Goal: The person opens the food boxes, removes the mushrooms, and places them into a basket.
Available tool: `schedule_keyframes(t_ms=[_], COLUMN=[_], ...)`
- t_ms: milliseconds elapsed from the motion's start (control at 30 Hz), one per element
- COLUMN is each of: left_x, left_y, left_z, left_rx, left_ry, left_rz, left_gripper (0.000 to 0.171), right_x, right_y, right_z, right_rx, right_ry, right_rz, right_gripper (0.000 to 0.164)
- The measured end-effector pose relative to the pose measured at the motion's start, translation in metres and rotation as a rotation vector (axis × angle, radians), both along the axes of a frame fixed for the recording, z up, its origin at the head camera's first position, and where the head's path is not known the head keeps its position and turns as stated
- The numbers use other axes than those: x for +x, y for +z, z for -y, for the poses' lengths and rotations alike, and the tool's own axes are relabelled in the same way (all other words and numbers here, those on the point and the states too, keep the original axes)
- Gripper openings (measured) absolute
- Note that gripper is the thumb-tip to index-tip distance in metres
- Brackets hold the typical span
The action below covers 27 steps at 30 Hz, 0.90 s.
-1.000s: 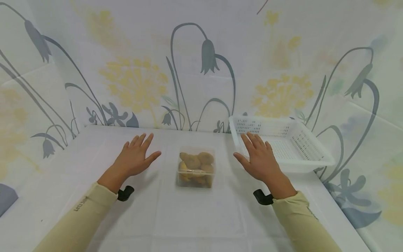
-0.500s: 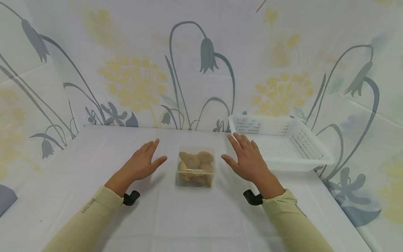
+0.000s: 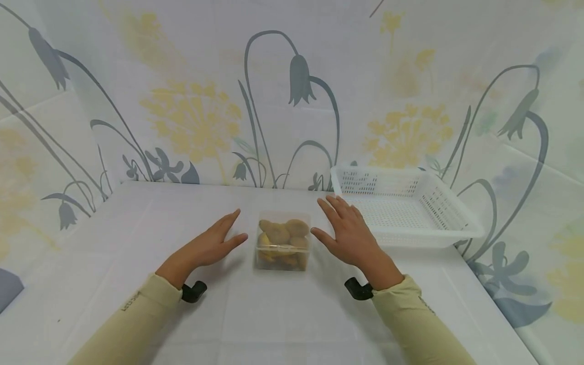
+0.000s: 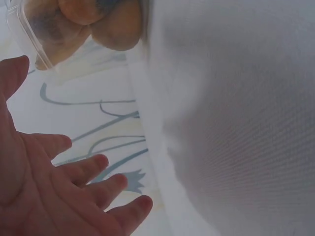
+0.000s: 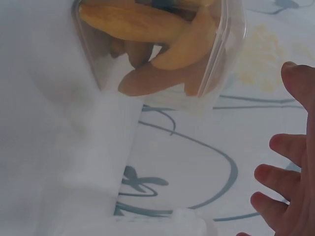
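White surface [image 3: 274,324]; white basket [image 3: 424,239] far right, unmoved. Left hand [image 3: 211,247] and right hand [image 3: 349,232], wide and holding nothing, have closed inward. Clear box [image 3: 285,248] of brownish-yellow pieces [image 3: 277,233] between them, untouched, seemingly now within two-handed reach.

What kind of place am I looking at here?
Probably a small indoor work corner, though I can't be sure: a white-covered table stands against a flower-printed backdrop, with a clear plastic box and a white basket on it.
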<state>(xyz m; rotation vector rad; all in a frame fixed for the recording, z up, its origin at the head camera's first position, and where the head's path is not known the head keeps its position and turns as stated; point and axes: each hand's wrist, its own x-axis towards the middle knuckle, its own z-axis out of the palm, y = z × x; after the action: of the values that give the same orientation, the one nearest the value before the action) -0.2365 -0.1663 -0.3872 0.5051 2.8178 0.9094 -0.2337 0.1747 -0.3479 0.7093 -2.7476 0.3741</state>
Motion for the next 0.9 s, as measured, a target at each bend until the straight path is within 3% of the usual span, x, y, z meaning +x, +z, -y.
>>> schedule_keyframes(t_ms=[367,900], left_x=[-0.001,-0.001], left_y=[-0.007,-0.014], left_z=[-0.004,-0.015], left_rx=[0.018,0.020], left_ry=[-0.079,-0.104], left_rz=[0.073,0.086], left_gripper=[0.082,0.095], right_x=[0.000,0.005], right_y=[-0.010,-0.018], right_z=[0.008,0.030], right_rx=[-0.014,-0.008], right_ry=[0.086,0.157], right_rz=[-0.069,-0.080], right_gripper=[0.068,0.063])
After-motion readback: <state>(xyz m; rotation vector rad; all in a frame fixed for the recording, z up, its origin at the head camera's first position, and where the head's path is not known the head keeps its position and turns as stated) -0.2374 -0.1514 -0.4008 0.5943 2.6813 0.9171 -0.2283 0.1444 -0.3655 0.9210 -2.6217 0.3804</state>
